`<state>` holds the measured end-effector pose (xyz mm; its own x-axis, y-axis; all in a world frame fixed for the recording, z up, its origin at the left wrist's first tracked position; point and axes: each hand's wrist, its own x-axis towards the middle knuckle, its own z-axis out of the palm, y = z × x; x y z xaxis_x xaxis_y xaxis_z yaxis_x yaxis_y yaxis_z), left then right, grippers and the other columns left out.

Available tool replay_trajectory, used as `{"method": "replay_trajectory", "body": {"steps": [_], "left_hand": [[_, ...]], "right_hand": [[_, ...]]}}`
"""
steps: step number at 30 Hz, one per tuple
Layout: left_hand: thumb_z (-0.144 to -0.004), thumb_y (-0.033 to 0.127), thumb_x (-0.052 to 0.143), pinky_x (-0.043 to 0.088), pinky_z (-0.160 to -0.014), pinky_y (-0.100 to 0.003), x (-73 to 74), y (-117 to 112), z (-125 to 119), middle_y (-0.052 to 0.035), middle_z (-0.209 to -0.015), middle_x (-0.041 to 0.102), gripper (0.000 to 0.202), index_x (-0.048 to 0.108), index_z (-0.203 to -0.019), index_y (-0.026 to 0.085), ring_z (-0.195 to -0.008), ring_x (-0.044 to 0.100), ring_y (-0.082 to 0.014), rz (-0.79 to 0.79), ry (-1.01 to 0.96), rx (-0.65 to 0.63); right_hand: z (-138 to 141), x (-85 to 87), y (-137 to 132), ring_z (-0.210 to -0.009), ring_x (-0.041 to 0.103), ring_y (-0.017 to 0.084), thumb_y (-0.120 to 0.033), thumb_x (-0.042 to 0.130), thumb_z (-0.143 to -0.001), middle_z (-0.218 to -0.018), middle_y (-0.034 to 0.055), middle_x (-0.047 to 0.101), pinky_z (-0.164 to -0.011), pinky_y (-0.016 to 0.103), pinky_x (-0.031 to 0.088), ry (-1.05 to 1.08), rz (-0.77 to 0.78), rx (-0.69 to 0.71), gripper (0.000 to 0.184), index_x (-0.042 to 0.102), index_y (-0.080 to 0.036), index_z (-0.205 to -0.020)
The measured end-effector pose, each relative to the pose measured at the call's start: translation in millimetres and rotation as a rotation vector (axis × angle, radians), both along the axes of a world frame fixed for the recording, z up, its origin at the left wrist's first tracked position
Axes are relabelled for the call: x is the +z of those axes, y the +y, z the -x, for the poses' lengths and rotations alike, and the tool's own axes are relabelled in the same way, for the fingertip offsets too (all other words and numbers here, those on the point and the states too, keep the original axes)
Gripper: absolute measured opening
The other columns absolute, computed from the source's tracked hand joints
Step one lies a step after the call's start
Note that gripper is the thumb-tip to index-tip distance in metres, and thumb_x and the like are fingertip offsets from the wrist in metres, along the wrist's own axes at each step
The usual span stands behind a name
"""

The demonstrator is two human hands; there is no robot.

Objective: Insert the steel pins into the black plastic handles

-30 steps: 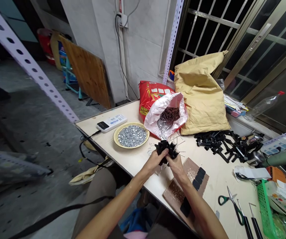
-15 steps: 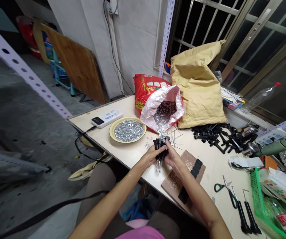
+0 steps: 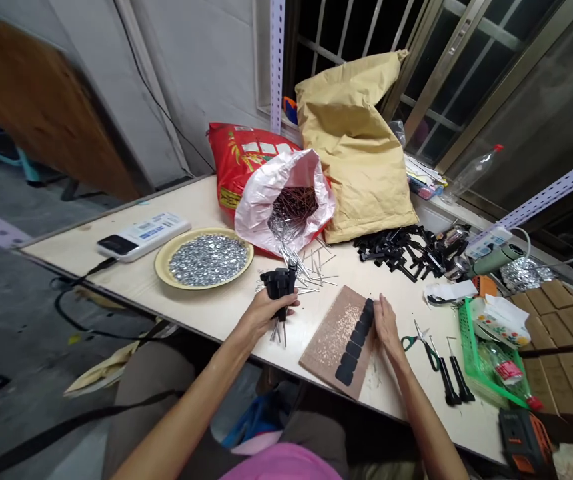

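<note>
My left hand [image 3: 261,310] is closed round a bunch of black plastic pieces [image 3: 279,283], with thin metal pins poking out below. Beside the right edge of a brown board [image 3: 324,333] is my right hand [image 3: 386,323], its fingers stretched out and seemingly touching the edge. A row of black pads [image 3: 354,349] runs along that board, and pale crumbs are scattered on it. Behind my left hand, loose metal pins [image 3: 319,263] spill from an open red bag [image 3: 251,143] with a white lining. A yellow dish [image 3: 160,270] full of small silvery pieces stands to its left.
A pile of black plastic parts [image 3: 396,250] lies in front of a tan paper sack [image 3: 361,160]. Scissors [image 3: 422,340] and two black-handled tools [image 3: 449,387] lie right of the board, next to a green basket [image 3: 481,383]. A white power bank [image 3: 141,237] sits at the left.
My right hand has left the black pieces and moved right to the board's edge. My left hand still holds the bunch. The view has swung right.
</note>
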<state>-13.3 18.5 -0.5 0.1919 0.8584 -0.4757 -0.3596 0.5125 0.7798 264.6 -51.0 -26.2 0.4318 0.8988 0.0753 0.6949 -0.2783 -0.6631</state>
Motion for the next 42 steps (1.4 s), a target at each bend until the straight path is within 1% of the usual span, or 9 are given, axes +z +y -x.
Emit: {"method": "replay_trajectory", "body": {"steps": [4,7,11,15,21,24,32,37,42], "left_hand": [[-0.047,0.012,0.082,0.052,-0.048,-0.022,2.2,-5.4,-9.1,-0.0025,-0.063,0.067,0.028,0.064,-0.068,0.012,-0.057,0.065,-0.0149,0.052,-0.015,-0.074],[-0.048,0.011,0.082,0.053,-0.048,-0.023,0.2,-7.4,-11.6,-0.0033,-0.061,0.067,0.025,0.062,-0.065,0.012,-0.057,0.067,-0.0166,0.074,-0.01,-0.093],[-0.051,0.013,0.079,0.053,-0.051,-0.024,-3.6,-6.4,-5.1,-0.0062,-0.063,0.069,0.023,0.065,-0.068,0.012,-0.058,0.066,-0.0165,0.041,-0.008,-0.106],[-0.05,0.015,0.076,0.052,-0.053,-0.024,-6.8,-4.4,-3.0,-0.0059,-0.059,0.068,0.02,0.064,-0.066,0.011,-0.056,0.064,-0.0154,0.008,0.019,-0.086],[-0.046,0.016,0.072,0.043,-0.049,-0.023,-16.6,-0.1,-15.1,0.0005,-0.049,0.062,0.019,0.059,-0.061,0.013,-0.046,0.054,-0.011,-0.082,0.146,-0.077],[-0.046,0.02,0.074,0.044,-0.054,-0.025,-22.7,4.9,-18.4,0.0034,-0.053,0.061,0.026,0.061,-0.067,0.014,-0.051,0.055,-0.0124,-0.162,0.193,0.019],[-0.066,0.025,0.065,0.045,-0.09,-0.037,-43.6,22.6,-14.8,-0.0076,-0.099,0.07,0.032,0.064,-0.097,0.018,-0.098,0.062,-0.0248,-0.449,0.439,0.149],[-0.078,0.026,0.053,0.044,-0.092,-0.039,-52.8,28.9,-18.1,-0.0104,-0.101,0.069,0.029,0.064,-0.104,0.016,-0.099,0.062,-0.0253,-0.526,0.613,0.16],[-0.088,0.025,0.038,0.046,-0.085,-0.037,-55.2,29.2,-30.2,-0.0114,-0.095,0.067,0.032,0.066,-0.1,0.016,-0.091,0.062,-0.0224,-0.642,0.764,0.136]], "right_hand": [[10.4,-30.6,1.6,-0.138,0.024,0.027,-0.066,0.022,-0.086,-0.141,0.0145,0.042,-0.113,0.049,0.014,0.004,-0.009,0.003,0.077,0.046,-0.011,-0.134],[30.2,-33.7,18.8,-0.137,0.024,0.028,-0.059,0.02,-0.09,-0.141,0.0165,0.041,-0.112,0.051,0.015,-0.032,-0.027,0.094,0.071,0.043,-0.009,-0.135],[55.4,-10.2,39.6,-0.137,0.023,0.032,-0.045,0.035,-0.092,-0.14,0.0179,0.041,-0.108,0.059,0.015,-0.231,-0.149,0.24,0.053,0.048,-0.012,-0.131],[81.0,21.9,59.0,-0.118,0.047,0.025,-0.028,0.037,-0.093,-0.125,0.0138,0.055,-0.102,0.044,0.036,-0.205,-0.286,0.441,0.036,0.057,-0.02,-0.122],[109.9,31.3,86.9,-0.084,0.061,0.018,-0.032,0.044,-0.091,-0.101,0.0087,0.064,-0.078,0.033,0.049,0.036,-0.056,0.552,0.046,0.044,-0.016,-0.135],[112.5,24.8,88.6,-0.096,0.058,0.021,-0.022,0.041,-0.092,-0.113,0.0116,0.06,-0.086,0.035,0.047,-0.209,-0.127,0.574,0.041,0.047,-0.017,-0.132],[91.7,23.6,88.9,-0.093,0.054,0.017,-0.01,0.04,-0.091,-0.125,0.0084,0.056,-0.08,0.031,0.045,-0.744,-0.215,1.214,0.028,0.064,-0.021,-0.102],[93.5,37.0,96.5,-0.09,0.05,0.018,-0.015,0.047,-0.092,-0.122,0.0063,0.056,-0.074,0.031,0.041,-0.999,-0.272,1.479,0.02,0.064,-0.024,-0.097],[100.5,42.4,110.5,-0.083,0.048,0.017,-0.013,0.047,-0.092,-0.094,0.0041,0.062,-0.076,0.032,0.038,-1.084,-0.453,1.638,0.02,0.063,-0.021,-0.085]]}}
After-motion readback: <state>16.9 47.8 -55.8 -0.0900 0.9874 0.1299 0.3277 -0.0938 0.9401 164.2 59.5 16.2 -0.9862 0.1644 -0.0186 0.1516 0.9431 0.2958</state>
